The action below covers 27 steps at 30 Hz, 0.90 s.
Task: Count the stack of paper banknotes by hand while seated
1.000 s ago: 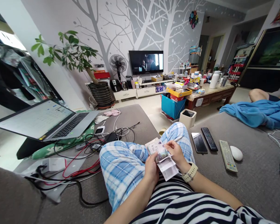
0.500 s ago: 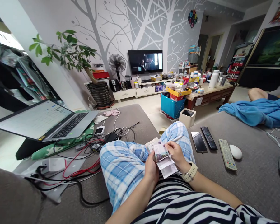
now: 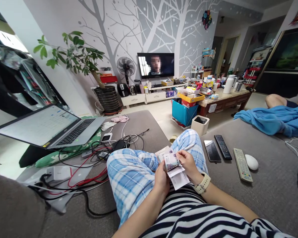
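Observation:
A small stack of banknotes (image 3: 171, 160) is held above my lap, the top note printed in purple and green. My left hand (image 3: 162, 178) grips the stack from its lower left side. At the upper right edge of the notes, the fingers of my right hand (image 3: 187, 162) pinch the top one. Some pale paper (image 3: 179, 179), perhaps more notes or a slip, hangs folded below the stack, toward my striped shirt. How many notes there are, I cannot tell.
Right of my knee on the grey sofa lie a phone (image 3: 212, 151), a black remote (image 3: 223, 147), a beige remote (image 3: 242, 165) and a white mouse (image 3: 251, 162). To the left are an open laptop (image 3: 75, 132) and tangled cables (image 3: 99, 178). A bin (image 3: 200, 125) stands ahead.
My hands stay almost in place on the banknotes, with the right fingers shifted slightly at the top note. The view has turned a little, and the television picture differs.

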Motion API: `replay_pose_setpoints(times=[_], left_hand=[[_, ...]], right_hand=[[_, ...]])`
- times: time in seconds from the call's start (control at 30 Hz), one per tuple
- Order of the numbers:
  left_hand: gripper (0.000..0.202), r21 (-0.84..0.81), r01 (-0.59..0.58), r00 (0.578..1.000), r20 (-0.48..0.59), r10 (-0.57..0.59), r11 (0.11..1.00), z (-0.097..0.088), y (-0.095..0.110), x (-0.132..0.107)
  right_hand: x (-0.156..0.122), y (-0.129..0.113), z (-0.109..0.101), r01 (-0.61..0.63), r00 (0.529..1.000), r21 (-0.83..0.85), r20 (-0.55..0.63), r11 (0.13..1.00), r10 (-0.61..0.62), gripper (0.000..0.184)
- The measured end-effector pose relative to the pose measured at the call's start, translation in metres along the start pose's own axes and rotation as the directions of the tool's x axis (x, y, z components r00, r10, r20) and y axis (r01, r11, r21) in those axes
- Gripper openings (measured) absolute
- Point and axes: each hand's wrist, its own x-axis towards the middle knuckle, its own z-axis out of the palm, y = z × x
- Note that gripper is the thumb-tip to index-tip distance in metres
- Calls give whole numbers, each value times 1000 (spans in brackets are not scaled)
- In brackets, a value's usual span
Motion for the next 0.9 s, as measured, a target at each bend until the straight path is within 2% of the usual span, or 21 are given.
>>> replay_pose_setpoints(times=[0.33, 0.57, 0.77, 0.9], left_hand=[[27, 12, 13, 999, -32, -13, 1000, -1, -2, 0], [26, 50, 18, 1000, -8, -17, 999, -1, 0, -3], [32, 61, -22, 1000, 12, 21, 998, 0, 1, -4], [32, 74, -8, 1000, -14, 9, 997, -1, 1, -4]], right_hand=[[-2, -3, 1, -4, 1000, 0, -9, 1000, 4, 28], [-1, -3, -2, -20, 1000, -8, -14, 1000, 20, 35], [4, 4, -1, -4, 994, 35, -109, 999, 7, 35], [5, 6, -1, -48, 993, 38, -103, 998, 52, 34]])
